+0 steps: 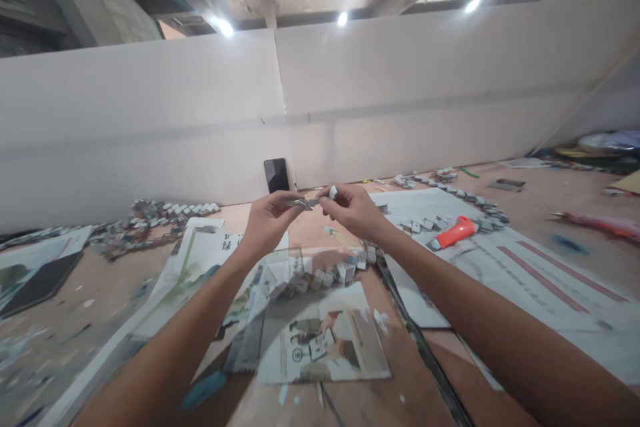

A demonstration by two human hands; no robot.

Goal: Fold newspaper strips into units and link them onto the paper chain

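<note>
Above the middle of the table, my left hand pinches one end of a thin grey-and-white strip of folded paper. The other end of that strip is between the thumb and fingers of my right hand. A small white bit shows at my right fingertips; I cannot tell whether it belongs to the strip. Below my hands, a zigzag chain of folded paper lies across printed sheets.
A red-orange utility knife lies on papers at the right, beside another folded paper chain. More chain is heaped at the left. A phone leans against the white partition. A dark flat pad lies far left.
</note>
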